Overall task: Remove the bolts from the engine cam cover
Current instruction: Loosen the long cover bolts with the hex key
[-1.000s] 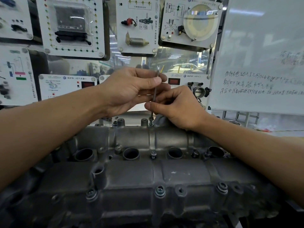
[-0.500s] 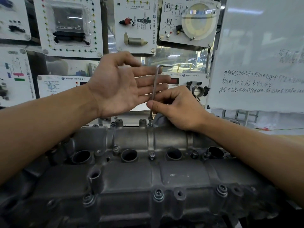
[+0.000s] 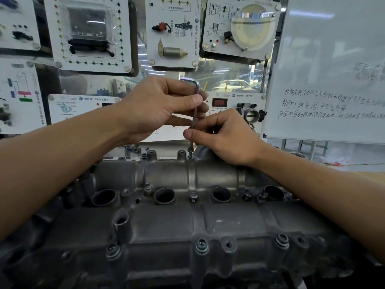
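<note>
The left hand (image 3: 154,105) and right hand (image 3: 227,136) pinch an upright hex key (image 3: 195,113) on a bolt (image 3: 190,152) of the cam cover (image 3: 218,174); display boards (image 3: 89,32) and a whiteboard (image 3: 333,69) stand behind.

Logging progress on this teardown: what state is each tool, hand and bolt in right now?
hex key: upright, tip in the far bolt.
left hand: grips the key's upper shaft.
right hand: pinches the lower shaft.
far bolt: looks partly raised.
centre bolt: seated.
front bolts: seated in the cam cover.
</note>
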Demonstrator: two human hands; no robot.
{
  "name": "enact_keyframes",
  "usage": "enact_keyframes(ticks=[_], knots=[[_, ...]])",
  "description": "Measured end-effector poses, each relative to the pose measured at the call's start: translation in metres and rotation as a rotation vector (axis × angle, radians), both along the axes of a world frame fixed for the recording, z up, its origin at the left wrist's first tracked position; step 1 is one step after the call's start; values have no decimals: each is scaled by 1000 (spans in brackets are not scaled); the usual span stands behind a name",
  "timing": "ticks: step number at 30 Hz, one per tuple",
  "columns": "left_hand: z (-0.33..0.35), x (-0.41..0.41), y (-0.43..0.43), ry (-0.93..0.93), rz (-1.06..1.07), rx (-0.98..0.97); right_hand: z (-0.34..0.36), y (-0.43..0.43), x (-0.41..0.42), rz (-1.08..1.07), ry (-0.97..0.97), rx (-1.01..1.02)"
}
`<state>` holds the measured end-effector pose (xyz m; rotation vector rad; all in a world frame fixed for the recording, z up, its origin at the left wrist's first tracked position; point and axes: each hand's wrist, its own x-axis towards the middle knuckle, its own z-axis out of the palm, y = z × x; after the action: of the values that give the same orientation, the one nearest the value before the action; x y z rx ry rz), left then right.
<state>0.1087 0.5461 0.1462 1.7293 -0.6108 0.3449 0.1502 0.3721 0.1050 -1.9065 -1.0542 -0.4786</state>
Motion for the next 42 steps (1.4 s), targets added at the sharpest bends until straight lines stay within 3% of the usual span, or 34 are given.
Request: enact_keyframes(ticks=[8,16,25,42], knots=[[-3,-1,-5,-142,227,105,1,1,3,27,12,34],[-2,-7,-2,-147,207,240,3,0,-1,35,-14,-37],[-5,-8,-2,-216,334,203,1,-2,-5,61,54,103],[-8,-14,-5,-268,306,211,1,-4,-6,49,49,96]])
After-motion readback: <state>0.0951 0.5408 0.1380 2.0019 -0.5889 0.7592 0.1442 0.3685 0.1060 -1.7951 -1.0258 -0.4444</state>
